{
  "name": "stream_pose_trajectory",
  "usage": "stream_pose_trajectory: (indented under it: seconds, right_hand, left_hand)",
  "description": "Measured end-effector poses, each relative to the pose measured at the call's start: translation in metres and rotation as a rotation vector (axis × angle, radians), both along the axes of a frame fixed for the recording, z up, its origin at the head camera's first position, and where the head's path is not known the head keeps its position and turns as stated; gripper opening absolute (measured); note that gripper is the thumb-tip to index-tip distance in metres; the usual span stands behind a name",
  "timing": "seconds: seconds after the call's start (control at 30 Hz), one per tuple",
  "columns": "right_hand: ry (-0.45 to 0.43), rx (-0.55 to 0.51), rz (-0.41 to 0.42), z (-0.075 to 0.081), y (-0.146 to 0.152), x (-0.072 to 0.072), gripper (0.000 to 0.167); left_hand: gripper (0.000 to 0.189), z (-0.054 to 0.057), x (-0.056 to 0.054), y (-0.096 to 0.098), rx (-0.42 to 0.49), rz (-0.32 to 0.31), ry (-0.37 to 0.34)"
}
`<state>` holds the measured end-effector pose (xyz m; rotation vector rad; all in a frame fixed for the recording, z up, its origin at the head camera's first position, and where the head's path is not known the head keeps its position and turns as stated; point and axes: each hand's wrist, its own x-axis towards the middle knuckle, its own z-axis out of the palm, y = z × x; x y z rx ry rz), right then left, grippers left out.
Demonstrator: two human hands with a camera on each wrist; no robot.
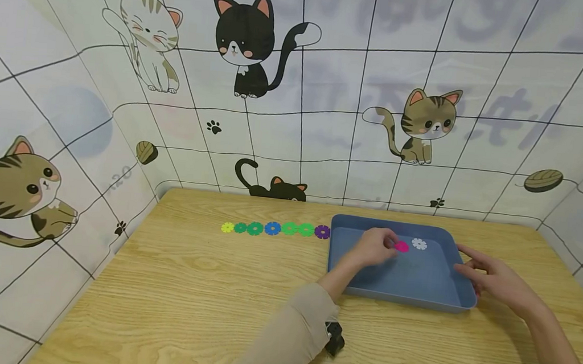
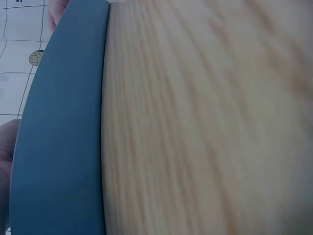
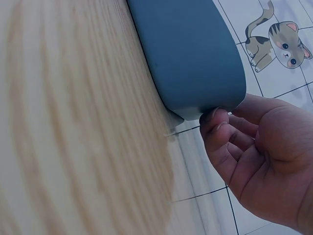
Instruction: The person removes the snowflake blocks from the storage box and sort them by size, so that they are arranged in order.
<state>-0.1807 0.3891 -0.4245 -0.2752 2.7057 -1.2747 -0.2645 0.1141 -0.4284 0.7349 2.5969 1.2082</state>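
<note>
A blue tray [image 1: 402, 279] stands on the right half of the table. Inside it, my left hand [image 1: 372, 248] bends its fingers at a small pink disc [image 1: 402, 246], seemingly pinching its edge; the fingertips are partly hidden. A white flower-shaped disc [image 1: 419, 244] lies in the tray just right of the pink one. My right hand [image 1: 501, 283] grips the tray's right rim. In the right wrist view, its curled fingers [image 3: 218, 131] touch the outside of the tray corner. The tray wall [image 2: 58, 127] hides most of the left hand in the left wrist view.
Left of the tray, a row of notched discs runs along the table's back: yellow [image 1: 228, 228], greens [image 1: 255, 228], blue [image 1: 273, 228], and purple [image 1: 322, 232] beside the tray wall. Behind the wooden table [image 1: 184, 299] hangs a cat-patterned sheet [image 1: 325, 150].
</note>
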Motion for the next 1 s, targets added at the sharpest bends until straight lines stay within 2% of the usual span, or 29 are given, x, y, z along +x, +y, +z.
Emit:
stream_pose_trajectory:
  seconds: [0.1, 0.23, 0.37, 0.63, 0.73, 0.87, 1.0]
  right_hand:
    - [0.005, -0.001, 0.002, -0.001, 0.000, 0.000, 0.066]
    - [0.007, -0.004, 0.006, -0.001, 0.001, 0.000, 0.066]
    - [0.000, -0.001, 0.002, -0.001, 0.001, -0.001, 0.066]
    - [0.008, 0.003, 0.009, -0.003, -0.001, -0.001, 0.065]
    - [0.011, 0.002, 0.009, -0.003, -0.002, -0.001, 0.064]
    - [0.010, 0.004, 0.003, -0.002, 0.000, 0.000, 0.065]
    - [0.017, 0.010, 0.003, -0.001, 0.001, 0.000, 0.065]
  left_hand:
    - [0.023, -0.002, -0.002, 0.007, -0.034, 0.024, 0.060]
    - [0.024, -0.005, -0.004, 0.015, -0.115, 0.088, 0.128]
    - [0.025, -0.008, -0.005, 0.019, -0.181, 0.147, 0.148]
    - [0.023, -0.010, -0.003, 0.022, -0.268, 0.209, 0.154]
    - [0.022, -0.010, -0.003, 0.022, -0.229, 0.226, 0.121]
    - [0.024, -0.009, -0.004, 0.019, -0.092, 0.227, 0.023]
    - [0.021, -0.009, -0.004, 0.015, 0.011, 0.204, -0.027]
